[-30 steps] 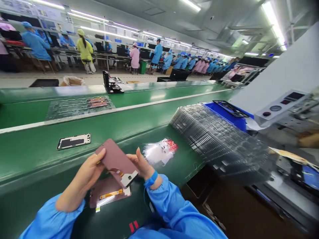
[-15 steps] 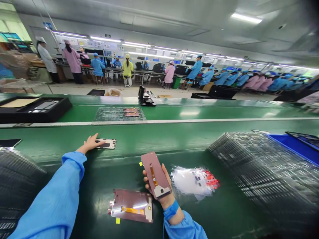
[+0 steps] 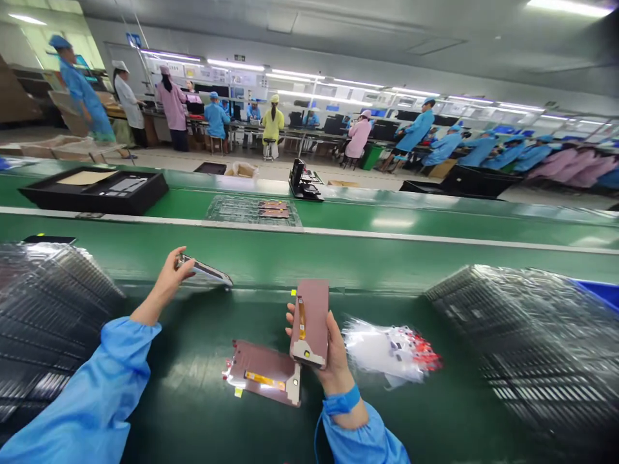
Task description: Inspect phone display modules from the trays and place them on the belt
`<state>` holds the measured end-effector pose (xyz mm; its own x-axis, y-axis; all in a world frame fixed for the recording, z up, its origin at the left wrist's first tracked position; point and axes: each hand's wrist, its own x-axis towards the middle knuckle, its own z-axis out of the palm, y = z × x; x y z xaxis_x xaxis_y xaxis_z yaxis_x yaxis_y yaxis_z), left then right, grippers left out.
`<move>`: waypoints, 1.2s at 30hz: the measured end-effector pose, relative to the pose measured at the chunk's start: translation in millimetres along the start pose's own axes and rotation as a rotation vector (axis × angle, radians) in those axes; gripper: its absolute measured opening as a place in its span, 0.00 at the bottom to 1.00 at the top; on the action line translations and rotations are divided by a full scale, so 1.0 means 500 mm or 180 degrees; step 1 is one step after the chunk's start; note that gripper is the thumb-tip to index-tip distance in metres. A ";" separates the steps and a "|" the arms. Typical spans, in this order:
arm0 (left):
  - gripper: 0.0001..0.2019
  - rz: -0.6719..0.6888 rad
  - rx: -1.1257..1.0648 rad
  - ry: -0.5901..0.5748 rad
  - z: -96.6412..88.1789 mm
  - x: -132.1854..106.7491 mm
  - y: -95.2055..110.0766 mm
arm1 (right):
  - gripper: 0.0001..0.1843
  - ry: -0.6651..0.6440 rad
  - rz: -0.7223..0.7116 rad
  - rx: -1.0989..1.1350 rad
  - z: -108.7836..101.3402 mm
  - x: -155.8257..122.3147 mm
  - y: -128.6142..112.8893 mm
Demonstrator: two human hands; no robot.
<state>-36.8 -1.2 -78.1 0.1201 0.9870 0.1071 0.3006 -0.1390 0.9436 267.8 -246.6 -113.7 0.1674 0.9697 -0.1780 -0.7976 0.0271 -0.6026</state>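
A phone frame in our left hand, a display panel in our right.
We pinch the phone frame (image 3: 207,273) by one end between the thumb and fingers of our left hand (image 3: 168,278); it tilts at the edge of the green work surface (image 3: 193,412), its other end low, though we cannot tell whether that end touches. Our right hand (image 3: 333,351), with a blue wrist strap (image 3: 341,402) below it, grips the reddish-brown display panel (image 3: 314,316), fingers wrapped around its sides, its orange flex cable (image 3: 302,319) facing us. A second display panel (image 3: 254,357) lies flat between our forearms. To the right of our right hand we have a pile of clear films with red tabs (image 3: 387,351), and stacked clear plastic trays (image 3: 512,328) stand beyond it.
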 end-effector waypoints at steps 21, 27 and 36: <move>0.43 -0.0308 -0.2398 -0.2052 0.122 -0.356 0.118 | 0.37 -0.1191 -0.1788 -0.3681 0.073 -0.118 -0.030; 0.44 -0.0279 -0.2433 -0.2116 0.128 -0.359 0.108 | 0.37 -0.1317 -0.1824 -0.3908 0.073 -0.126 -0.026; 0.44 -0.0149 -0.2276 -0.2045 0.128 -0.364 0.118 | 0.36 -0.1313 -0.1832 -0.4139 0.077 -0.134 -0.023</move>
<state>19.8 -194.3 -61.9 0.6819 0.7278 0.0729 -0.3043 0.1915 0.9331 243.2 -302.6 -65.0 -0.0770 0.9062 0.4158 0.4236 0.4072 -0.8091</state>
